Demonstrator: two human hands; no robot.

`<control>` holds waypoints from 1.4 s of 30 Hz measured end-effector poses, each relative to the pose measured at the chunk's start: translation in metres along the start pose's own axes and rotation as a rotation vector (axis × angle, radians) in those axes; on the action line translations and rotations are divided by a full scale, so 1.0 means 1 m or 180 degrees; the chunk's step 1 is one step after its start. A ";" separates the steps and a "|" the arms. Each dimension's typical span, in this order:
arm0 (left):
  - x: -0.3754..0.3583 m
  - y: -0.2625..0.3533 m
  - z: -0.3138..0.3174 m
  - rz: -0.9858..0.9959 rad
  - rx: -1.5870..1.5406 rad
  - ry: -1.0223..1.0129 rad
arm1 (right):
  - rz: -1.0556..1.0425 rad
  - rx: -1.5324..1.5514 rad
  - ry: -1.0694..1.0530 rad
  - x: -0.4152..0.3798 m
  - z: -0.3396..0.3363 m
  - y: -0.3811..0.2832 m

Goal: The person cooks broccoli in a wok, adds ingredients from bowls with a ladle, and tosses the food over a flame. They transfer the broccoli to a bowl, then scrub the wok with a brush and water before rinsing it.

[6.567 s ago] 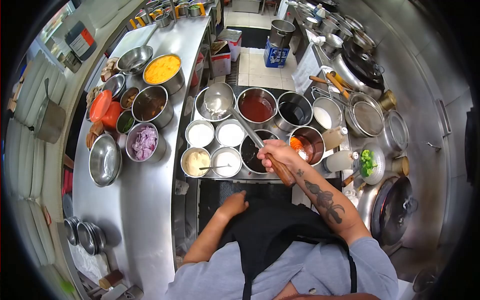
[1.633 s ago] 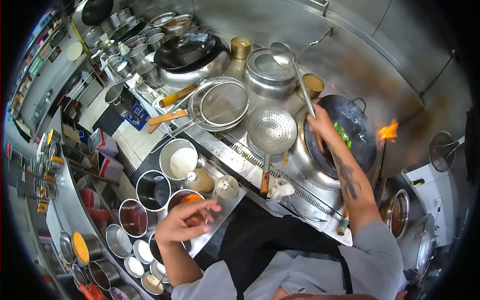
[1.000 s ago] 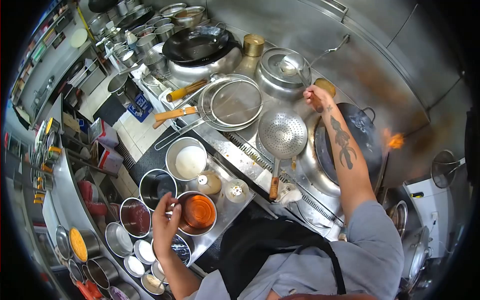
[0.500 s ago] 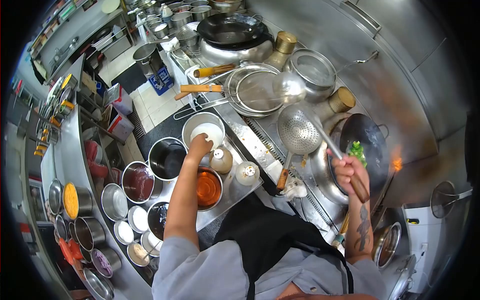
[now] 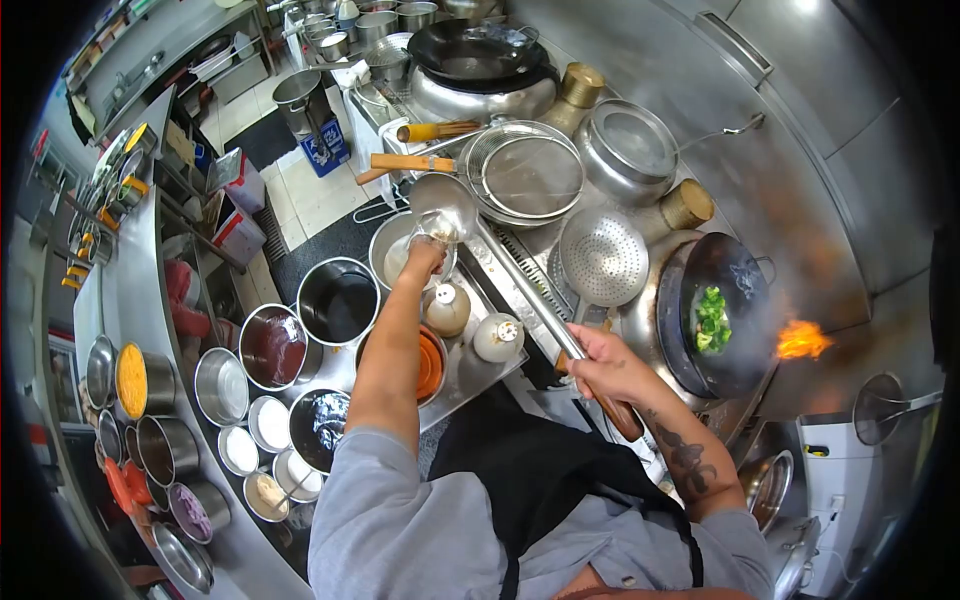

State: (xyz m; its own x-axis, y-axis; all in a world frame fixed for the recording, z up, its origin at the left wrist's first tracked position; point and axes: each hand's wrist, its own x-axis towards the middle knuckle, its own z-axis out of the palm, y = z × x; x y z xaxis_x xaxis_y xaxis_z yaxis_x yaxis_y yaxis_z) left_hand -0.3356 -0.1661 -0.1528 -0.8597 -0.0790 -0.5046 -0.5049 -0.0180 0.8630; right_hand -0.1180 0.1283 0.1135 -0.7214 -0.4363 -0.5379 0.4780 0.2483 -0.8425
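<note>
My right hand (image 5: pixel 601 362) is wrapped round the wooden handle of a long steel ladle (image 5: pixel 535 290). The ladle's bowl is over a metal pot of whitish liquid (image 5: pixel 385 247). My left hand (image 5: pixel 428 257) is at that pot, right by the ladle bowl. Its fingers look closed, but whatever they hold is hidden. Two squeeze bottles (image 5: pixel 446 309) (image 5: pixel 498 338) and a pot of orange-red liquid (image 5: pixel 432 366) stand near my left forearm. On the right, chopped green vegetables (image 5: pixel 712 322) lie in a black wok (image 5: pixel 747 345) on the burner.
A flame (image 5: pixel 803 341) flares beside the wok. A perforated skimmer (image 5: pixel 604 258) and stacked wire strainers (image 5: pixel 530 178) rest on the stove. Pots of dark sauce (image 5: pixel 340 300) and reddish sauce (image 5: pixel 275 347), plus several seasoning containers (image 5: pixel 240 451), stand at left. Another wok (image 5: pixel 475 50) sits farther back.
My right hand has swung the ladle left and down from near the wok to the whitish liquid's pot. My left hand has risen from inside that pot toward the ladle bowl. The flame looks larger.
</note>
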 end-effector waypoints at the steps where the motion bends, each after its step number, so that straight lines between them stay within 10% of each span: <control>1: 0.006 -0.002 0.001 -0.0008 -0.0008 0.0024 | -0.0200 -0.0181 0.0087 -0.004 0.003 0.000; 12: 0.038 -0.019 -0.032 0.0577 0.0207 0.0331 | -0.1117 -0.1418 0.0782 -0.049 -0.007 0.041; 14: 0.059 -0.045 -0.042 0.2299 0.3539 0.1083 | -0.0994 -0.1265 0.0713 -0.053 -0.006 0.045; 18: -0.027 0.003 -0.032 0.1000 0.4644 0.0187 | -0.0324 -0.0101 0.0509 -0.055 0.000 0.055; 30: -0.034 0.003 -0.040 0.1508 0.3937 0.0375 | -0.0584 0.1235 0.1770 -0.064 -0.073 -0.011; 42: -0.042 0.004 -0.041 0.1589 0.3502 0.0413 | -0.0683 -0.1194 0.3203 0.104 -0.274 -0.015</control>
State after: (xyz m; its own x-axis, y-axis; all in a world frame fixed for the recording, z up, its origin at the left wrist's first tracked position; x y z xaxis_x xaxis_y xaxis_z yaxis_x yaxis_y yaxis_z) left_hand -0.2980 -0.2035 -0.1275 -0.9960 0.0642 -0.0622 0.0296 0.8935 0.4481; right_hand -0.3371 0.3166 0.0622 -0.9321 0.3621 -0.0131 0.2338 0.5734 -0.7852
